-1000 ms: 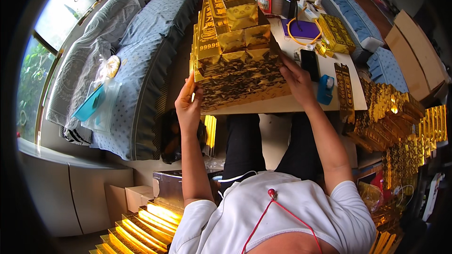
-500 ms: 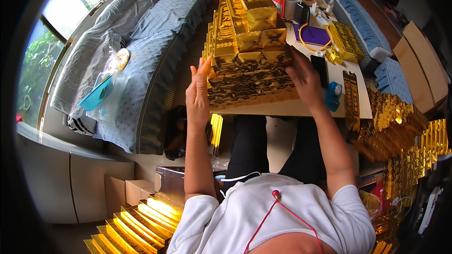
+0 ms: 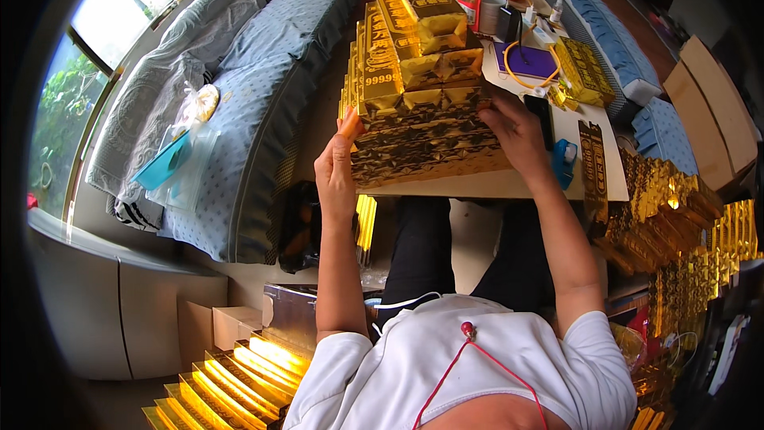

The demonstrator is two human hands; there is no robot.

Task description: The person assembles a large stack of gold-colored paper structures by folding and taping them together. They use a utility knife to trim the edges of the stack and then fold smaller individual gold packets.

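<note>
Stack of gold foil blocks [image 3: 418,99] sits at the near edge of the desk [image 3: 446,186], stepped, narrowest on top. L hand [image 3: 338,161] open, fingers up against its left side nr the front corner; R hand [image 3: 516,131] also open, thumb at the right front corner, fingers partly hidden alongside. Just right: blk phone [image 3: 539,115], blue tape dispenser [image 3: 564,161]. Beyond, purple flat item [image 3: 517,56] w/ yellow loop [image 3: 521,80] on it. More gold pcs [image 3: 656,199] off desk's R side; bed [image 3: 255,103] w/ blue cover to L.

Stacked bars [image 3: 422,99]: metallic gold, dark ornament. Counter [image 3: 477,185]: pale cream. Skirted cover [image 3: 231,119]: light blue, small dotted motif. Flat item [image 3: 517,60]: purple. Tape dispenser [image 3: 564,163]: blue. Tray [image 3: 163,161]: turquoise. Shirt [image 3: 541,350]: white; neck cord [image 3: 443,382]: red.
</note>
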